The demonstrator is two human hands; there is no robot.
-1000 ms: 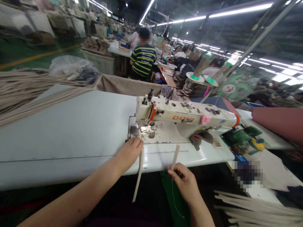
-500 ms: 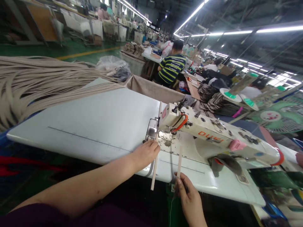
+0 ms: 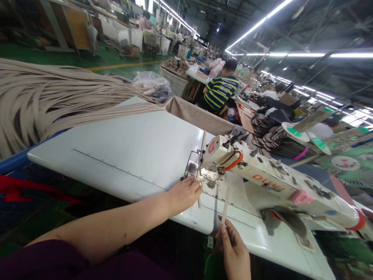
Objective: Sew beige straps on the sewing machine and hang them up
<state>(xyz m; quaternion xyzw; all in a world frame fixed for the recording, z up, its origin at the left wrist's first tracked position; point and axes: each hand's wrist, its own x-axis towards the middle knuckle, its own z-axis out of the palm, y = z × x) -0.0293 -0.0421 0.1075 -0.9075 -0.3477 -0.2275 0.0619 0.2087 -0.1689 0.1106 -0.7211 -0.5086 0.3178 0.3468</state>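
My left hand [image 3: 184,195] rests on the white sewing table [image 3: 128,151], fingers curled onto a beige strip [image 3: 201,163] that runs under the presser foot of the cream sewing machine [image 3: 262,177]. Only a short end of this strip shows in front of my fingers. My right hand [image 3: 234,251] is at the table's front edge, pinching a second short beige strip [image 3: 225,206] that stands upright, with dark small scissors or a clipper in the palm.
A big heap of beige strips [image 3: 43,97] covers the table's left end. A person in a striped shirt [image 3: 220,91] sits ahead at another table. Thread cones [image 3: 303,128] and a green fan [image 3: 346,163] stand to the right behind the machine.
The strip under my left hand has fed through the machine, so much less hangs over the table edge. My view swung left and down. My right hand stayed low with its strip.
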